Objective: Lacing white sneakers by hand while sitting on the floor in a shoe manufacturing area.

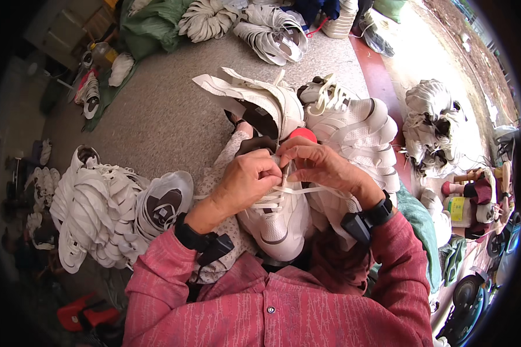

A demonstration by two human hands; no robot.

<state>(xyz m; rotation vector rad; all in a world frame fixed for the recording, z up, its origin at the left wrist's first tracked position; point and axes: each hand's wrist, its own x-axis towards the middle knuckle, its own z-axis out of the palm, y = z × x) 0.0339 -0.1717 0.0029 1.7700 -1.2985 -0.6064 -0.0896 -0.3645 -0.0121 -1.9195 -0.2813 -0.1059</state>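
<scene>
While a white shoe (278,217) is braced in the lap, its lace (307,189) is pinched by the left hand (246,180) and right hand (321,165) together. Open floor (162,115) is left beyond the hands; shoe piles (98,208) crowd left. Yellow-labelled bottle (458,209) is seen right.
</scene>
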